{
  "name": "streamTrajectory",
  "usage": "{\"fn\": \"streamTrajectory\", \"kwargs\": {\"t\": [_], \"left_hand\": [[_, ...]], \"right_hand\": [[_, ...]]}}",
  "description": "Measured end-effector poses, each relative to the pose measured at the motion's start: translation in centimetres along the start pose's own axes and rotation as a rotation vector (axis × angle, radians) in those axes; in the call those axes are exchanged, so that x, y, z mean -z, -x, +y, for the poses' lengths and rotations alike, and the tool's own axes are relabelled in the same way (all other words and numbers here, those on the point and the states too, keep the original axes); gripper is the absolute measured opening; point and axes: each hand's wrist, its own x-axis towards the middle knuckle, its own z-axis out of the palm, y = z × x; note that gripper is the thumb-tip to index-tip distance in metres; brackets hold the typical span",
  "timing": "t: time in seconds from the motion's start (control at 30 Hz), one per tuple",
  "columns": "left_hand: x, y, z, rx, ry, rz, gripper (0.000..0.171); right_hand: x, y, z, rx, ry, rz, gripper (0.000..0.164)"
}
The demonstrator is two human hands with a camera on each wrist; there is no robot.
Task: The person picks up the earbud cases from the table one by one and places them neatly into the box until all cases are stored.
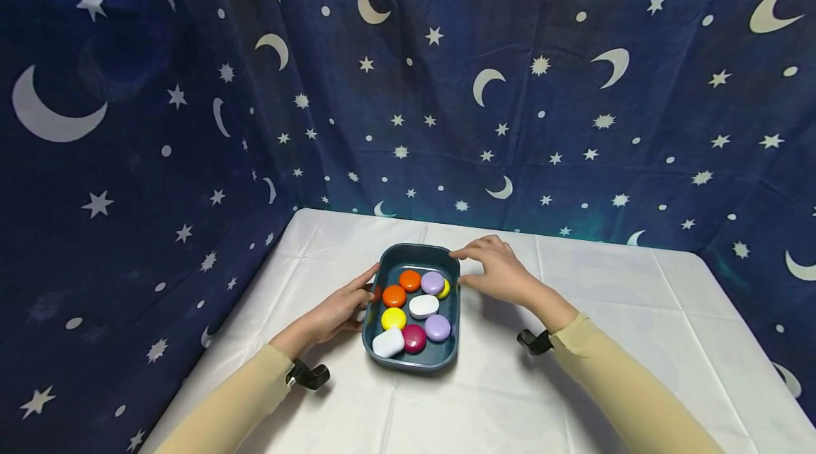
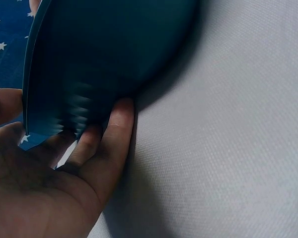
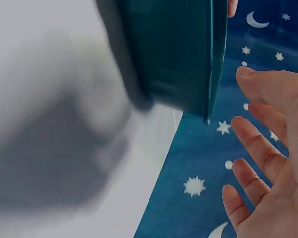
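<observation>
A dark teal tub (image 1: 411, 366) with rounded corners is in front of me, holding several smooth, rounded pieces. Among them are an orange piece (image 1: 394, 296), a yellow piece (image 1: 393, 318), a white piece (image 1: 388, 343), a dark red piece (image 1: 414, 338) and a lilac piece (image 1: 437, 328). My left hand (image 1: 341, 309) grips the tub's left side, thumb at the rim and fingers against the outer wall (image 2: 119, 44). By the far right rim is my right hand (image 1: 503, 273), fingers spread. The right wrist view shows this hand (image 3: 273, 148) apart from the tub.
A white cloth (image 1: 612, 326) with fold creases covers the table. Dark blue curtains (image 1: 446, 86) with moons and stars hang behind it and along the left. Each wrist carries a black camera, one near the left sleeve (image 1: 309, 374), one near the right sleeve (image 1: 534, 342).
</observation>
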Motion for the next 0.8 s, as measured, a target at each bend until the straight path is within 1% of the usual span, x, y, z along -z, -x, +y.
{"fn": "streamTrajectory", "kwargs": {"t": [0.27, 0.57, 0.8], "left_hand": [[0.2, -0.2, -0.1, 0.007, -0.003, 0.003, 0.066], [0.3, 0.0, 0.0, -0.008, -0.023, -0.001, 0.067], [0.7, 0.3, 0.3, -0.007, -0.089, 0.013, 0.065]], "right_hand": [[1.4, 2.3, 1.2, -0.010, -0.021, 0.045, 0.045], [2.4, 4.9, 2.4, -0.039, -0.041, 0.061, 0.045], [2.7, 7.3, 3.8, -0.048, -0.041, 0.077, 0.044]]}}
